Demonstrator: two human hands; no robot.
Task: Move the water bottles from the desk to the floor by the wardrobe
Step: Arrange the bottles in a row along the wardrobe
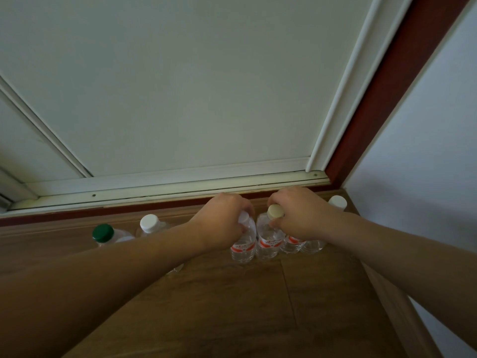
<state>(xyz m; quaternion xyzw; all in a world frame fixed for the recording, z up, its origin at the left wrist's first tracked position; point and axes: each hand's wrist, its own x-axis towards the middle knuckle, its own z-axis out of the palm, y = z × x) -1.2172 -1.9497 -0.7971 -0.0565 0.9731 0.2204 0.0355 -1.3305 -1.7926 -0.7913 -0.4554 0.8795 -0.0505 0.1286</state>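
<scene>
I look down at a row of clear water bottles standing on the wooden floor (258, 306) along the foot of the white wardrobe (180, 86). My left hand (222, 223) grips the neck of a white-capped bottle with a red label (244, 248). My right hand (299, 215) grips the neck of the bottle beside it, red-labelled with a beige cap (268, 241). The two held bottles stand upright and touch each other. Further right, partly hidden by my right hand, stand more bottles, one showing a white cap (337, 202).
To the left stand a white-capped bottle (149, 223) and a green-capped one (103, 233), partly behind my left forearm. A white sliding-door track (167, 189) and red-brown trim (382, 94) edge the wardrobe. A pale wall (426, 151) closes the right side.
</scene>
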